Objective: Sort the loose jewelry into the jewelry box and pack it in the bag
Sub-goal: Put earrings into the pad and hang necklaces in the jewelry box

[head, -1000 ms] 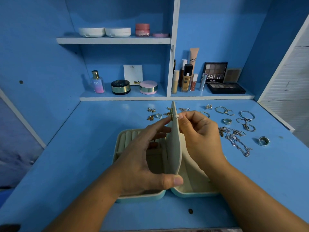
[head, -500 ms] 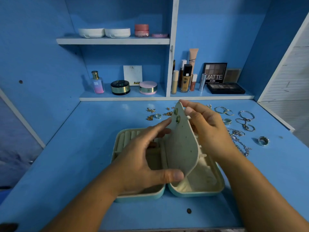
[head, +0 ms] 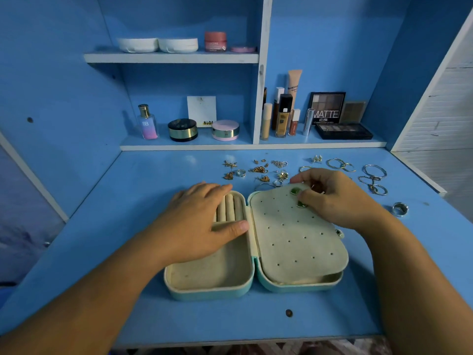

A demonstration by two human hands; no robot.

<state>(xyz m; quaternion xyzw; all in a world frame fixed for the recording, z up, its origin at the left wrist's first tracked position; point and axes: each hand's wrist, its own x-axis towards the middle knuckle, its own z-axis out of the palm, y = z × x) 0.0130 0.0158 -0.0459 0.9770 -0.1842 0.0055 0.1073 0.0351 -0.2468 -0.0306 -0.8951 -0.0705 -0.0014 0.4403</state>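
Flap (head: 294, 239) now flat under right hand (head: 337, 201)

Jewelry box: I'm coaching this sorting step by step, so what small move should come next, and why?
Probably release the perforated flap and reach for a loose earring behind the jewelry box. The flap lies flat with two green studs in it. The right hand seems to pinch its far corner, the left hand rests on the ring rolls, and most holes are free.
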